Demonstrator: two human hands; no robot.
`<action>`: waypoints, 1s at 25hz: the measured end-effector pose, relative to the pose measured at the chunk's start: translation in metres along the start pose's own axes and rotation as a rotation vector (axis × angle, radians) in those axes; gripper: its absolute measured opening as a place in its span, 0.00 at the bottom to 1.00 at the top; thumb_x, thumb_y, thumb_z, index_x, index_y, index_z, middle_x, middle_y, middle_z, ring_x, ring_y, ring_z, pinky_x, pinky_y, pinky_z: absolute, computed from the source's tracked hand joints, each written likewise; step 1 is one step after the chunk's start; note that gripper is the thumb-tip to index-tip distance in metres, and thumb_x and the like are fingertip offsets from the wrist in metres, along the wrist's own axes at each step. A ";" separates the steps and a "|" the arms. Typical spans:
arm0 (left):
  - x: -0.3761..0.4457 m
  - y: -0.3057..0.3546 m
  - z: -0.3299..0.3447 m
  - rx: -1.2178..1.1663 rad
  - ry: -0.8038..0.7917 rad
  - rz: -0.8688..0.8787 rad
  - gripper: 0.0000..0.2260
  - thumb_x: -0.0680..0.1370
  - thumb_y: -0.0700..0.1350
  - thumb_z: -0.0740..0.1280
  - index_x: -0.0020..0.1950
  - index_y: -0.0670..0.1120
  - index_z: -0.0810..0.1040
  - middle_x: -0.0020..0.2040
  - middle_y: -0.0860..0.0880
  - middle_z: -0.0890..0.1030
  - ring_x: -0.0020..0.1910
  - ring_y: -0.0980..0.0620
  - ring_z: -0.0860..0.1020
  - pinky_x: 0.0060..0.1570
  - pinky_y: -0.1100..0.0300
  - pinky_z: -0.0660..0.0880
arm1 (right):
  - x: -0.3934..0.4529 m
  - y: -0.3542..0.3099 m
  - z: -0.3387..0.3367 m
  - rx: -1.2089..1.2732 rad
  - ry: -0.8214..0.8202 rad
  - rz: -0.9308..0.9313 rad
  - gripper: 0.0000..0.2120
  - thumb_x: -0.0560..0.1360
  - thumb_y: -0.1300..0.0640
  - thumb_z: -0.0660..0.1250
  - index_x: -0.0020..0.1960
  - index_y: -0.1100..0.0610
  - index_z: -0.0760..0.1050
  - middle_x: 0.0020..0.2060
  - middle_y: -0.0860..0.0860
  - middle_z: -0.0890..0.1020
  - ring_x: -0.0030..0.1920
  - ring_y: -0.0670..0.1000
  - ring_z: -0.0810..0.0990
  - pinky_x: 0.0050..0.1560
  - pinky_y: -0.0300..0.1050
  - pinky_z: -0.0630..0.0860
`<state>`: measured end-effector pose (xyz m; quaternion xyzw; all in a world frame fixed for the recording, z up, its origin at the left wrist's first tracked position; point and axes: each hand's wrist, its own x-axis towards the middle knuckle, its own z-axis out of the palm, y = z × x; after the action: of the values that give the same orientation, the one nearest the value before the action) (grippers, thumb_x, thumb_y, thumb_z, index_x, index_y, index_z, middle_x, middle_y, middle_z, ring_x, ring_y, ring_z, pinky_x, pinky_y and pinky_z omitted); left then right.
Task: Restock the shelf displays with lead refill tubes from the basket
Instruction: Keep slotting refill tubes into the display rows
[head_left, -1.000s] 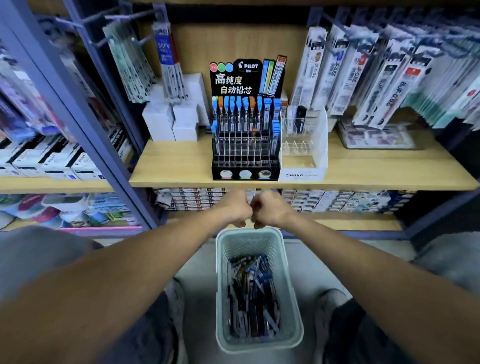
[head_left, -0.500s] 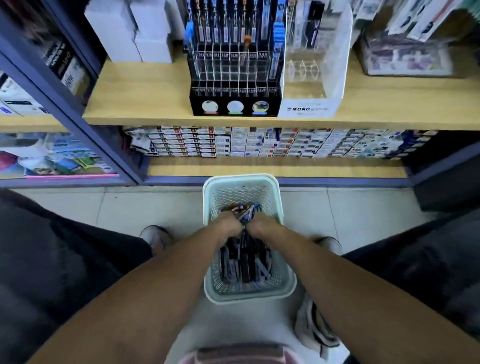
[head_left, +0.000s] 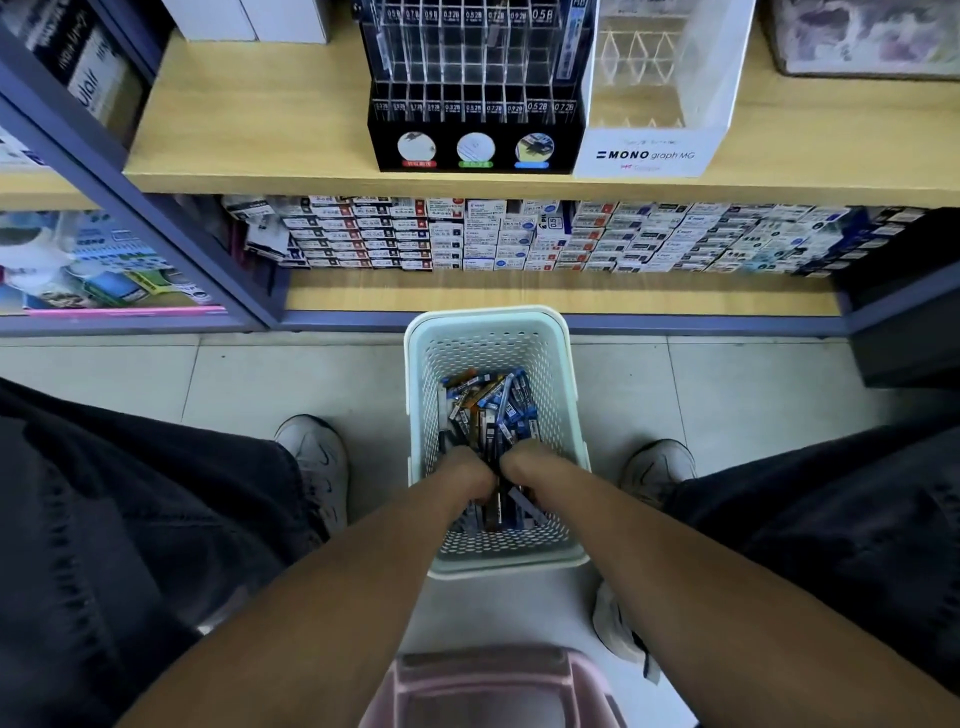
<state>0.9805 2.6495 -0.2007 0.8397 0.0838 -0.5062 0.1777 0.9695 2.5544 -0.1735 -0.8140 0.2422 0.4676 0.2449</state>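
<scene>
A pale green mesh basket (head_left: 485, 332) stands on the floor between my feet, full of lead refill tubes (head_left: 491, 402) in blue, black and orange. My left hand (head_left: 465, 475) and my right hand (head_left: 524, 465) are both down inside the basket, side by side, fingers curled into the pile of tubes. The fingertips are hidden among the tubes, so which tubes each hand grips is unclear. The black refill display rack (head_left: 470, 150) stands on the wooden shelf (head_left: 249, 130) above, many of its clear slots empty.
A white MONO graph display box (head_left: 652, 150) sits right of the rack. Stacked small boxes (head_left: 519, 239) fill the lower shelf. My shoes (head_left: 314, 462) flank the basket on the tiled floor. A pink stool edge (head_left: 488, 686) lies under me.
My hands dropped from in front of the shelf into the basket and have dug deeper toward its near end. The view tilted down, and the basket now looks closer.
</scene>
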 end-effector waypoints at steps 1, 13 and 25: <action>-0.001 -0.001 0.001 0.013 0.004 -0.027 0.14 0.79 0.34 0.67 0.64 0.36 0.76 0.55 0.42 0.80 0.57 0.47 0.80 0.54 0.59 0.78 | -0.001 0.001 0.001 0.007 -0.010 0.025 0.14 0.83 0.62 0.56 0.63 0.67 0.75 0.62 0.60 0.79 0.54 0.54 0.80 0.44 0.44 0.75; 0.016 -0.006 0.017 -0.359 -0.008 -0.107 0.23 0.67 0.32 0.77 0.61 0.38 0.77 0.51 0.40 0.82 0.51 0.42 0.82 0.48 0.46 0.83 | 0.019 0.007 0.008 0.478 -0.032 0.168 0.09 0.81 0.65 0.58 0.54 0.66 0.75 0.59 0.64 0.81 0.57 0.59 0.81 0.55 0.53 0.78; 0.026 -0.003 0.024 -0.341 0.107 -0.100 0.16 0.73 0.42 0.76 0.58 0.42 0.77 0.53 0.44 0.83 0.47 0.49 0.81 0.38 0.59 0.78 | 0.020 -0.005 0.013 0.731 -0.157 0.215 0.12 0.81 0.60 0.58 0.58 0.64 0.77 0.52 0.62 0.84 0.53 0.60 0.84 0.53 0.54 0.82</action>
<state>0.9721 2.6416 -0.2343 0.8180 0.2196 -0.4473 0.2874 0.9731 2.5634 -0.1964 -0.6049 0.4574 0.4344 0.4860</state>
